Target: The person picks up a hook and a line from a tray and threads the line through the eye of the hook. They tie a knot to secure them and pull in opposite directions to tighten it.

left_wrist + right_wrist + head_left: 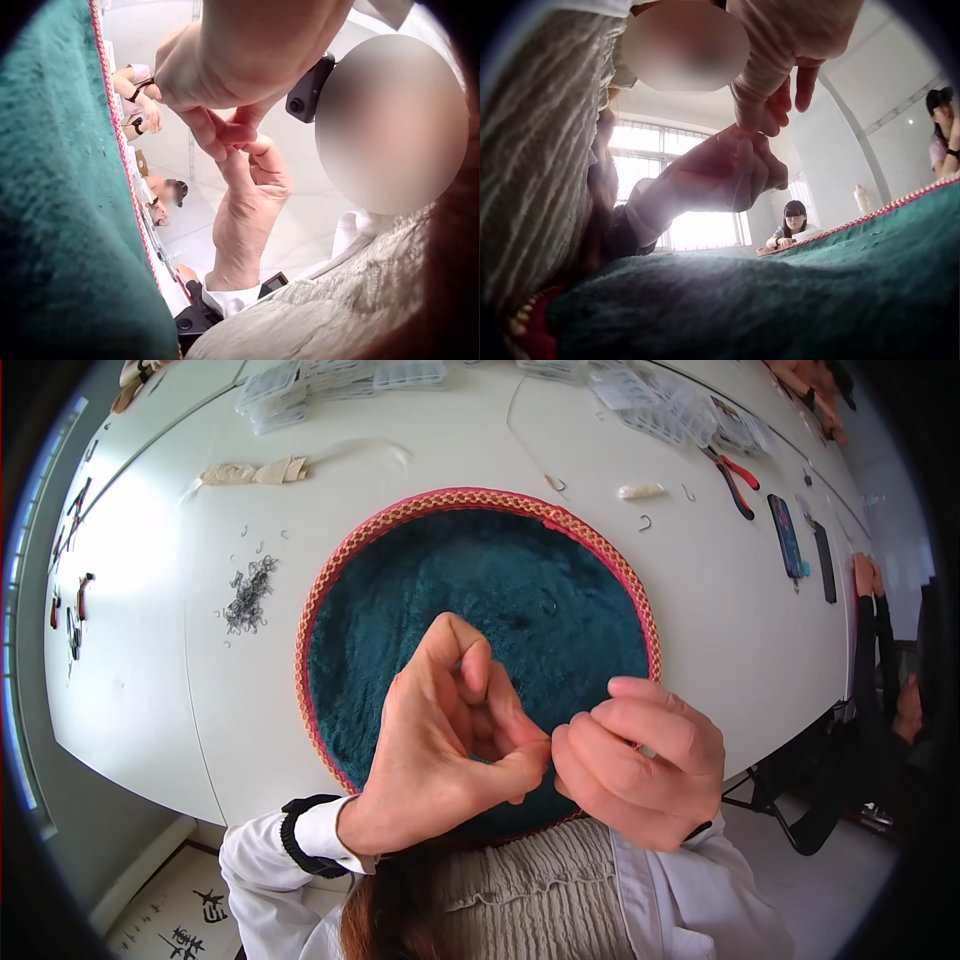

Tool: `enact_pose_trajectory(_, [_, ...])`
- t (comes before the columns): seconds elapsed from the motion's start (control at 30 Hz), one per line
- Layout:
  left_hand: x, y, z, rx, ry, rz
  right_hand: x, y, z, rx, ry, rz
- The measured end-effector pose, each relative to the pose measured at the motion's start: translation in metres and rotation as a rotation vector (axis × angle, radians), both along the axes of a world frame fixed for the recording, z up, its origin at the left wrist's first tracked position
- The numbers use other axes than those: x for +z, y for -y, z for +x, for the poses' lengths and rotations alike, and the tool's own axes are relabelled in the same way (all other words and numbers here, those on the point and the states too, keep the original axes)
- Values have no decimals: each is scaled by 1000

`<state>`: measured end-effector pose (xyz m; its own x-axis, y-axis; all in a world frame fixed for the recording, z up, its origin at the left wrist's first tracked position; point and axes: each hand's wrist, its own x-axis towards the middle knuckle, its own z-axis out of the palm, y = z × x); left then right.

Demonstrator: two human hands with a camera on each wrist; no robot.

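Over a round tray lined with teal plush, both hands meet at their fingertips. My left hand pinches with thumb and forefinger, its other fingers curled. Close against it, my right hand also pinches, fingers bent toward the palm. What they hold is tiny and mostly covered by the fingertips; I cannot tell its kind. In the left wrist view the fingertips of the left hand and right hand overlap. The right wrist view shows both pinches above the plush. A small dark hook lies on the plush.
A pile of small hooks lies left of the tray. Beyond its braided rim are a wrapped cloth bundle, loose hooks, red-handled pliers, a phone and clear plastic boxes. Other people sit around the table.
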<state>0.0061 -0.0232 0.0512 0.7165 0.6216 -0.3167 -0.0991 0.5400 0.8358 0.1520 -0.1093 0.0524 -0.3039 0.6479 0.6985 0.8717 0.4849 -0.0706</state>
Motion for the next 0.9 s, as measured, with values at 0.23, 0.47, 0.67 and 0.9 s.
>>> enact_pose_trajectory(0.23, [9, -4, 0, 57, -52, 32, 10, -2, 7, -88, -507, -248])
enact_pose_trajectory(0.47, [7, -1, -1, 58, -15, 95, 7, -2, 8, -35, -751, -410])
enact_pose_trajectory(0.67, [8, 1, 0, 74, -16, 99, 7, -1, 7, -33, -734, -402])
enact_pose_trajectory(0.9, [9, 0, -1, 47, -34, 53, 8, -1, 6, -67, -660, -351])
